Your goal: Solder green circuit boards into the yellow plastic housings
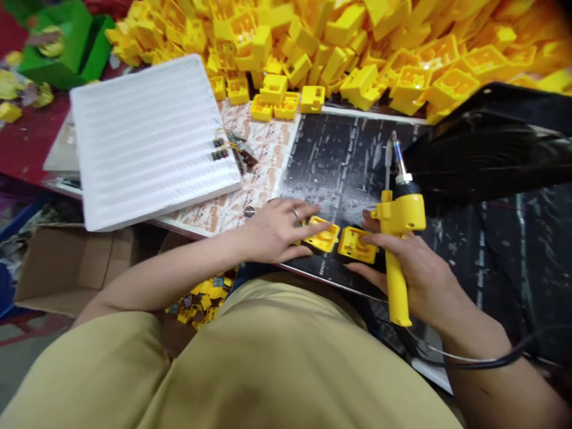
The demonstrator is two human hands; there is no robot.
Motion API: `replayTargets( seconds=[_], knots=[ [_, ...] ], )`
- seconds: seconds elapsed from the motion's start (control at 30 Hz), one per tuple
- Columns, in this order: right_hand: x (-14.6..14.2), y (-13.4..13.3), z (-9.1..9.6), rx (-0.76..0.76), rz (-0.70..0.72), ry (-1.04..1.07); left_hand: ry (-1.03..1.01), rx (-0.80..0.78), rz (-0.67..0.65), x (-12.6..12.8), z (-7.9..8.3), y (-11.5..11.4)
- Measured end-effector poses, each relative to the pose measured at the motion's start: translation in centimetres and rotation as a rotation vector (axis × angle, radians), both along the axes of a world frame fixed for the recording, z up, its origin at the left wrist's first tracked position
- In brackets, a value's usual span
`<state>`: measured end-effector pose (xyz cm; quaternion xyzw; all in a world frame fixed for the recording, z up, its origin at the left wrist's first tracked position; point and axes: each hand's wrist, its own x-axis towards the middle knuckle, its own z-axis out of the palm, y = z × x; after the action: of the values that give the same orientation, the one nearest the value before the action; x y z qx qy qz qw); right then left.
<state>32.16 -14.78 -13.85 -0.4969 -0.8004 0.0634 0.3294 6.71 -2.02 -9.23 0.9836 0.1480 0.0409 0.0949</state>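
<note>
My left hand (281,229) lies at the black work surface's near edge, its fingers around and on a yellow plastic case half (325,239). Beside that piece, a second yellow case half (357,244) sits open side up, with small parts inside that I cannot make out. My right hand (413,262) holds a yellow-handled soldering iron (397,238), tip pointing away from me, with a thin feed tube alongside the tip. The thumb and fingers of this hand also reach around the second case half, touching it.
A large heap of yellow cases (313,42) covers the back. To the left lies a white foam slab (156,143) with small wired parts (223,149) at its edge. A black object (487,143) stands right. Below left is a cardboard box (71,268); a cable (491,363) crosses my right forearm.
</note>
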Motion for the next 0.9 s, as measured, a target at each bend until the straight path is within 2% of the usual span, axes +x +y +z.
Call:
replayTargets(
  seconds=[0.03, 0.07, 0.1, 0.2, 0.23, 0.27, 0.33, 0.4, 0.47, 0.5, 0.53, 0.6, 0.7, 0.8, 0.9],
  knots=[
    [-0.2, 0.1, -0.3, 0.011, -0.001, 0.004, 0.043, 0.018, -0.005, -0.6, 0.0, -0.5],
    [-0.5, 0.2, -0.5, 0.027, -0.008, 0.012, 0.083, 0.018, 0.006, -1.4, 0.6, -1.0],
    [-0.7, 0.3, -0.7, 0.046, -0.017, 0.019, 0.122, -0.005, 0.019, -2.4, 1.9, -1.4],
    [-1.3, 0.5, -1.1, 0.075, -0.048, 0.027, 0.313, -0.201, 0.000, -5.8, 8.0, -1.4],
    [-1.4, 0.6, -1.3, 0.072, -0.051, 0.023, 0.396, -0.271, -0.028, -6.7, 9.9, -0.7],
    [-1.6, 0.7, -1.4, 0.064, -0.047, 0.016, 0.405, -0.250, 0.002, -7.4, 11.3, 0.4],
    [-2.0, 0.9, -1.6, 0.067, -0.037, 0.004, 0.322, -0.032, 0.248, -7.7, 12.3, 3.9],
    [-2.4, 1.3, -1.5, 0.093, -0.028, -0.007, 0.175, 0.172, 0.606, -6.9, 11.2, 8.4],
    [-2.8, 1.7, -1.4, 0.129, -0.033, -0.018, 0.107, 0.194, 0.885, -5.6, 8.9, 12.7],
    [-3.0, 1.8, -1.3, 0.147, -0.038, -0.023, 0.170, 0.141, 0.956, -4.9, 7.7, 14.4],
    [-3.1, 1.9, -1.2, 0.163, -0.044, -0.028, 0.245, 0.082, 0.969, -4.3, 6.7, 15.8],
    [-3.3, 1.9, -1.0, 0.186, -0.053, -0.035, 0.391, 0.017, 0.914, -3.7, 5.3, 17.3],
    [-3.3, 2.0, -0.7, 0.197, -0.049, -0.030, 0.402, 0.017, 0.825, -4.1, 4.5, 17.6],
    [-3.3, 2.0, -0.7, 0.193, -0.033, -0.022, 0.220, -0.091, 0.801, -5.7, 4.4, 16.9],
    [-3.2, 2.0, -0.7, 0.190, -0.024, -0.019, -0.133, -0.353, 0.824, -7.5, 4.6, 16.2]
  ],
)
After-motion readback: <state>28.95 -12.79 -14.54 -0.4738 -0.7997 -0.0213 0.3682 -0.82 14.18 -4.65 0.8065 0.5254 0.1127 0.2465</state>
